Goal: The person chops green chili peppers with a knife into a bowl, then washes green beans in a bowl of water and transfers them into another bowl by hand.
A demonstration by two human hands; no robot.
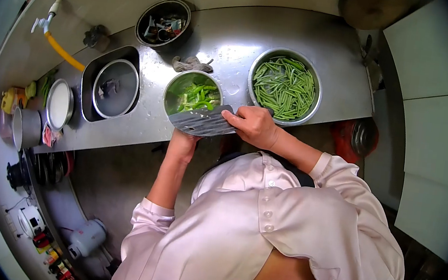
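Note:
My right hand (256,127) is closed around a broad dark-grey kitchen knife (204,122), its wide streaked blade held flat over the near rim of a metal bowl (170,90). Cut green peppers (198,95) lie in that bowl. Beneath the blade is my left hand (184,139); the blade hides its fingers, so I cannot see whether it grips anything. Just beyond my right hand stands a larger metal basin (315,110) holding many green beans (285,87).
A steel counter (220,33) runs across, with a sink (87,106) holding a round basin (134,85) on the left. A dark pot (161,43) of scraps and a grey cloth (192,64) sit at the back. A yellow hose (64,52) hangs from the tap (48,20).

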